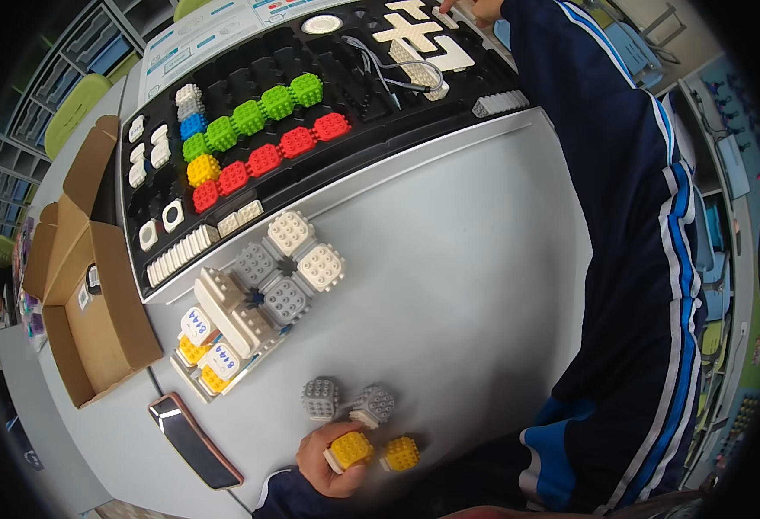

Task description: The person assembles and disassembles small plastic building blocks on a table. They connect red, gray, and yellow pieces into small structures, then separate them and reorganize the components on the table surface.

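My left hand (326, 463), at the near edge of the table, is closed around a yellow studded cube block (351, 449) with a white piece on its side. Right beside it lies another yellow block (401, 453). Two grey studded blocks (320, 399) sit just beyond, with a small white piece (364, 419) near the fingers. My right arm stretches far forward; the right hand (482, 9) is cut off by the top edge. One of its fingers extends over the tray's far right corner, by white pieces. A built model (240, 311) of white, grey and yellow blocks stands left of centre.
A black parts tray (380, 130) spans the far side, holding green, red, blue and yellow blocks, white beams and a cable (406, 85). At left are an open cardboard box (94, 346) and a phone (195, 443). Printed sheets (181, 60) lie behind the tray.
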Available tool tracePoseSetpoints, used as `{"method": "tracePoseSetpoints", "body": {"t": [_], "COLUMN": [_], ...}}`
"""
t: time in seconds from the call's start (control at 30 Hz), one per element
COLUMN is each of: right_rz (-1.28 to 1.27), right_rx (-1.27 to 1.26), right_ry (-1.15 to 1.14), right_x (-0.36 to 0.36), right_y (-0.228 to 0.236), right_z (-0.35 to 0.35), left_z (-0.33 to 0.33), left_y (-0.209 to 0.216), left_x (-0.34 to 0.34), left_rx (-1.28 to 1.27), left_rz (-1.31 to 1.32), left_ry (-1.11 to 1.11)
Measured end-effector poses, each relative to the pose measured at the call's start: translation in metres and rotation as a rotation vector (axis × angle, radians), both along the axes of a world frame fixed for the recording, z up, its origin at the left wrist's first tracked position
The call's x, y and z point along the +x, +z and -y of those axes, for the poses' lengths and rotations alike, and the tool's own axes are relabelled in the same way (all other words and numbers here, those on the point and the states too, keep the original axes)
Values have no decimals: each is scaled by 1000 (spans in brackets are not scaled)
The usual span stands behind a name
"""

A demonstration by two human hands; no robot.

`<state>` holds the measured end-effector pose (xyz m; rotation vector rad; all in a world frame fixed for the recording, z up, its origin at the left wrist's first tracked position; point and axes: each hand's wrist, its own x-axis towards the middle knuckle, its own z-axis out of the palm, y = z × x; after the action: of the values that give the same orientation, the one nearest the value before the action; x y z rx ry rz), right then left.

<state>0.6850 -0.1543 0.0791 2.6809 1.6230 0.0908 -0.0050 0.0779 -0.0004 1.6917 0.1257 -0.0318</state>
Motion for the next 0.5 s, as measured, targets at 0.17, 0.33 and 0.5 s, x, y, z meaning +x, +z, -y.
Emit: {"method": "tracePoseSetpoints", "body": {"t": [0.17,0.33,0.5], "right_rz": [36,188,69], "right_rx": [-40,-143,-39], "right_ry": [68,-33,78], "right_x": [-13,-12,-32], "right_y": [-2,-4,-4], "right_z": [-14,20,5], "left_z": [1,0,1], "left_y": [1,1,2], "left_x": [-5,-1,-4], "left_rx": [11,10,52], "left_rz": [-35,-24,-39], "left_ry": [40,9,33]}}
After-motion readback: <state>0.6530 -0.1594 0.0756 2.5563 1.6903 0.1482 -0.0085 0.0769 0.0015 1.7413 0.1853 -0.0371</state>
